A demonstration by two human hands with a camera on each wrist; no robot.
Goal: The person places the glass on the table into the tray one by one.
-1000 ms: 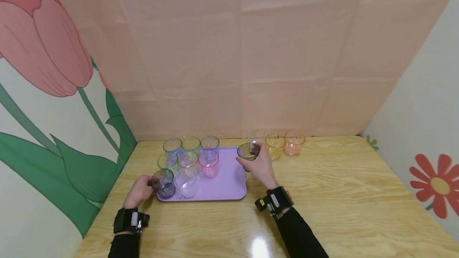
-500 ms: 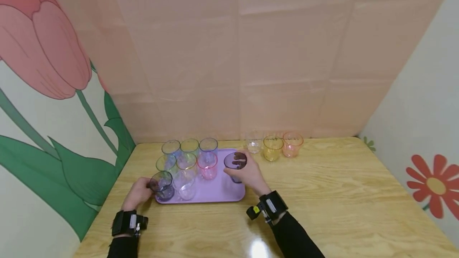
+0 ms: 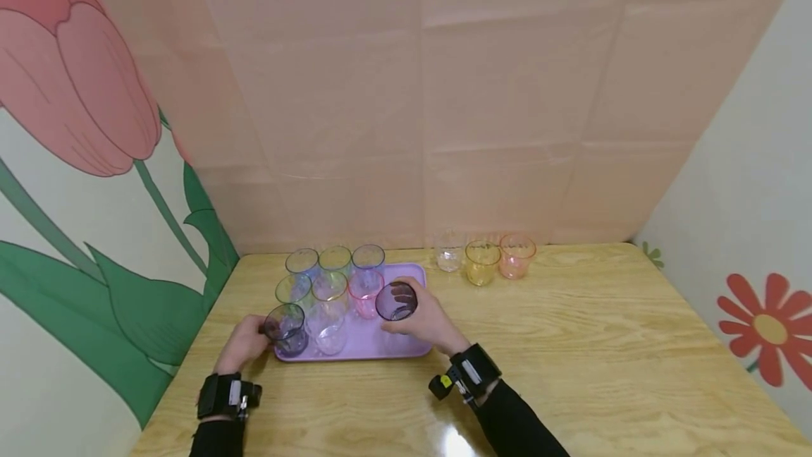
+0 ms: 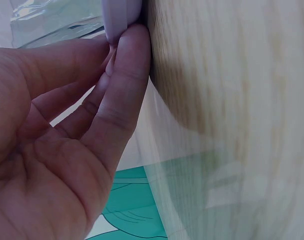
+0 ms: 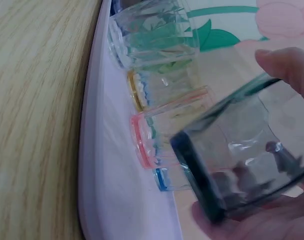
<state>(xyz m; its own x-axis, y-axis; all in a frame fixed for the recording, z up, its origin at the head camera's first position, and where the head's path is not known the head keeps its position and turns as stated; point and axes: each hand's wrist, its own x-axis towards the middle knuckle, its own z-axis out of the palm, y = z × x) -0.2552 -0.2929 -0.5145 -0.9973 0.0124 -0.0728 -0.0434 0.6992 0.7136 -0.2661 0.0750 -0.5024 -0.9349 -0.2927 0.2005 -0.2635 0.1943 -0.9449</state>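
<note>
My right hand [image 3: 433, 317] grips a dark grey glass [image 3: 395, 305] and holds it tilted over the right part of the lavender tray [image 3: 409, 348]. In the right wrist view the grey glass [image 5: 242, 150] hangs apart from the tray, my thumb and fingers around its sides. My left hand [image 3: 244, 344] is at the tray's front left corner. Its fingertips pinch the tray edge [image 4: 116, 22] in the left wrist view. Beside that hand, another dark grey glass [image 3: 288, 333] stands on the tray. A clear glass [image 3: 330, 333] and a pink glass [image 3: 366, 298] stand nearby.
More tinted glasses fill the tray's left and back, among them a blue one [image 3: 369, 259] and a yellow one [image 3: 330, 288]. Behind the tray's right end stand a clear glass [image 3: 450, 256], a yellow glass [image 3: 482, 270] and an orange-pink glass [image 3: 517, 263] on the wooden table [image 3: 603, 344].
My right hand has carried the dark grey glass leftward and toward me, from beside the tray's right edge to over the tray. My left hand keeps its place at the tray corner.
</note>
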